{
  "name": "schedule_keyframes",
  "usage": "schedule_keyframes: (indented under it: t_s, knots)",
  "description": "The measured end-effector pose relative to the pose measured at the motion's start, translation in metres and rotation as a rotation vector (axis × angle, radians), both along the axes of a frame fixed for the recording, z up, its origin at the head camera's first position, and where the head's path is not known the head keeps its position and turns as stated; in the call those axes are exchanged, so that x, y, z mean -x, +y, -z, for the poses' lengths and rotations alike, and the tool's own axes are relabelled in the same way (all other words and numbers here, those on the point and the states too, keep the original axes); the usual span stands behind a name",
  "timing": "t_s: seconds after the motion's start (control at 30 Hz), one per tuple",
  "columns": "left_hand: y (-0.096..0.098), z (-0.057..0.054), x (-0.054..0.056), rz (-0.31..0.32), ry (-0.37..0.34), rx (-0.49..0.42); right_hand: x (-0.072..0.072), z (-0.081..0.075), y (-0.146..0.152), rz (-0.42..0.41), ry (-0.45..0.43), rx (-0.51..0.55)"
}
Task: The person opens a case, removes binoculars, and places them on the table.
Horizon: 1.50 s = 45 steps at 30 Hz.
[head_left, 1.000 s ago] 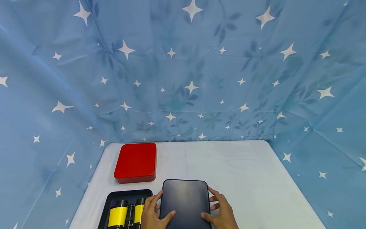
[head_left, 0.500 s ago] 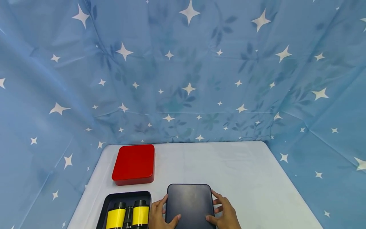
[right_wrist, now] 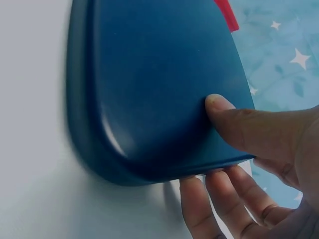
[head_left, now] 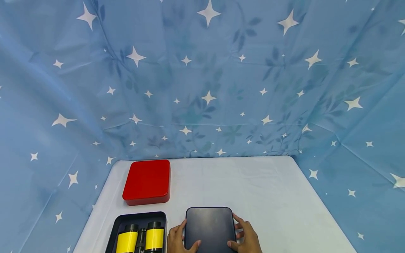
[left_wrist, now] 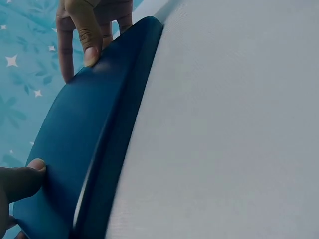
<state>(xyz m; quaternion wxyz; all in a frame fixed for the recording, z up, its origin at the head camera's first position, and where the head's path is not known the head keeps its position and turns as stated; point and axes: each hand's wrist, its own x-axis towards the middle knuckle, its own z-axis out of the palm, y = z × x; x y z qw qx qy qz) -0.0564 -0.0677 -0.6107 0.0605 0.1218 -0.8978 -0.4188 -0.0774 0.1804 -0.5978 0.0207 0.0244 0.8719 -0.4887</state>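
A shallow dark blue box (head_left: 209, 230) with rounded corners and a smooth, flat face sits between both hands at the front of the table. My left hand (head_left: 180, 241) grips its left side, thumb over the face and fingers along the edge. On the opposite side, my right hand (head_left: 246, 237) holds it the same way. The right wrist view shows that thumb (right_wrist: 232, 119) pressing the face while the fingertips meet the side wall. In the left wrist view, the box's long side wall (left_wrist: 112, 144) runs close along the white cloth. The box's nearest edge is cut off in the head view.
Left of the hands lies an open black tray (head_left: 118, 225) with yellow and black binoculars (head_left: 140, 240) in it. Behind it stands a red box (head_left: 147, 181). A white cloth (head_left: 253, 182) covers the table, and a blue star-patterned curtain (head_left: 202, 77) hangs around it.
Both hands have brought the dark blue box nearer to the person and slightly to the right. The left hand has moved off the tray's right edge, uncovering more of the binoculars.
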Motion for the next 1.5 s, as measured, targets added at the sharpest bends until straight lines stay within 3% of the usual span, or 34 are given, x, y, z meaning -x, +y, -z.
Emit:
schedule_keyframes:
  t_s: [0.2,0.33,0.6,0.8,0.97,1.07,1.17,1.33,1.5]
  knots:
    - [0.003,0.004,0.002,0.004,-0.021,-0.031,0.001,0.003,0.002,-0.025,0.032,-0.043]
    - [0.005,0.005,0.004,0.000,-0.021,-0.031,0.002,0.003,0.002,-0.044,0.041,-0.139]
    - [0.004,0.009,0.007,0.029,-0.046,0.006,0.007,-0.002,-0.006,-0.053,-0.024,-0.284]
    - [0.006,0.010,0.008,0.030,0.021,0.057,0.006,-0.003,-0.011,-0.019,-0.009,-0.314]
    - [0.011,0.010,0.003,0.006,0.060,0.075,0.002,-0.002,-0.015,0.013,0.038,-0.354]
    - [0.012,0.001,-0.001,0.005,0.078,0.106,-0.001,-0.007,-0.022,0.034,0.120,-0.348]
    - [0.006,-0.015,-0.002,0.026,0.109,0.145,-0.002,-0.017,-0.034,0.024,0.213,-0.286]
    - [-0.014,-0.049,-0.002,0.065,0.139,0.155,0.002,-0.034,-0.057,-0.043,0.282,-0.162]
    - [-0.037,-0.068,-0.005,0.031,0.183,0.179,0.006,-0.046,-0.082,-0.107,0.352,-0.106]
